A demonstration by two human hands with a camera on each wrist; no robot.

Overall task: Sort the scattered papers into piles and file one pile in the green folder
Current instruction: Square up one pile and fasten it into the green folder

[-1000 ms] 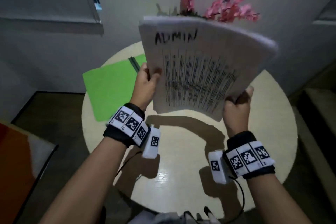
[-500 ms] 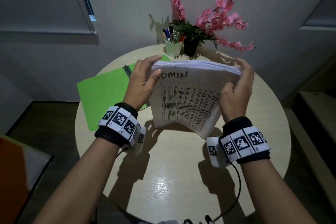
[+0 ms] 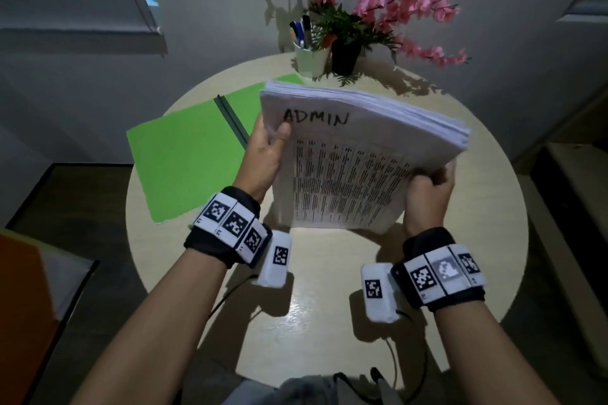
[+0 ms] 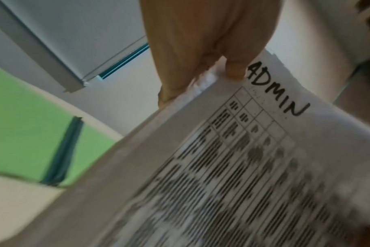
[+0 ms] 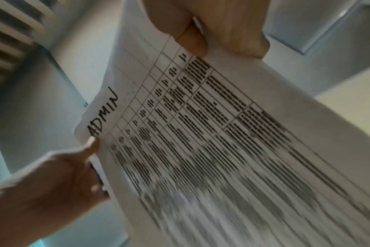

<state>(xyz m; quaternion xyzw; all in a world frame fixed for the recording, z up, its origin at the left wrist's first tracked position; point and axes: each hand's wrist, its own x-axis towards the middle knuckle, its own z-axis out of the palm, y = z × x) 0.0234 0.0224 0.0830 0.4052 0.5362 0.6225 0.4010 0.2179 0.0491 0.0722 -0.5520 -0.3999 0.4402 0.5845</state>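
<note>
Here both hands, left hand [image 3: 263,158] and right hand [image 3: 427,194], grip the paper stack [image 3: 355,168].

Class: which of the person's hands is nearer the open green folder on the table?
Left. The left hand grips the ADMIN paper stack just beside the open green folder; the right hand holds the stack's far side.

- Head view looks steeply down at the desk [image 3: 329,322] from above.
- Wrist views sit close, facing along each palm.
- All three share the paper stack [image 3: 355,168].
</note>
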